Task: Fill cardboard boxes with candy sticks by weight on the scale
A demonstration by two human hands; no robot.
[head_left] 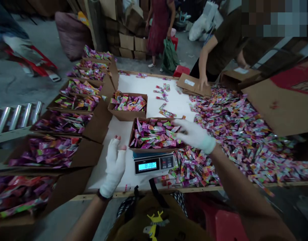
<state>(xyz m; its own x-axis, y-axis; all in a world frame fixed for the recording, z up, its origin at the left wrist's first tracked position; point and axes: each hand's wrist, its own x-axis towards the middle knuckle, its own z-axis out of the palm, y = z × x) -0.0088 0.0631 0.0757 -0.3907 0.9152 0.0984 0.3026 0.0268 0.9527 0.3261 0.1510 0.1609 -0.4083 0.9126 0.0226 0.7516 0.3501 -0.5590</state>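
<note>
A cardboard box [156, 150] full of small purple and pink candy packets [154, 132] sits on a digital scale [154, 164] with a lit blue display. My right hand [194, 135], in a white glove, is at the box's right edge, its fingers apart over the packets; whether it touches them is hard to tell. My left hand [115, 167], in a white glove with bare fingertips, hovers over the white tabletop [101, 177] left of the scale. Its fingers are extended and nothing is in them.
Another filled box [127, 115] stands behind the scale. Several packed boxes [86, 147] line the left side, by a roller conveyor [15, 117]. A big heap of packets [234, 134] covers the right. Across the table, a person's hand [203, 82] rests on flattened cardboard [191, 83].
</note>
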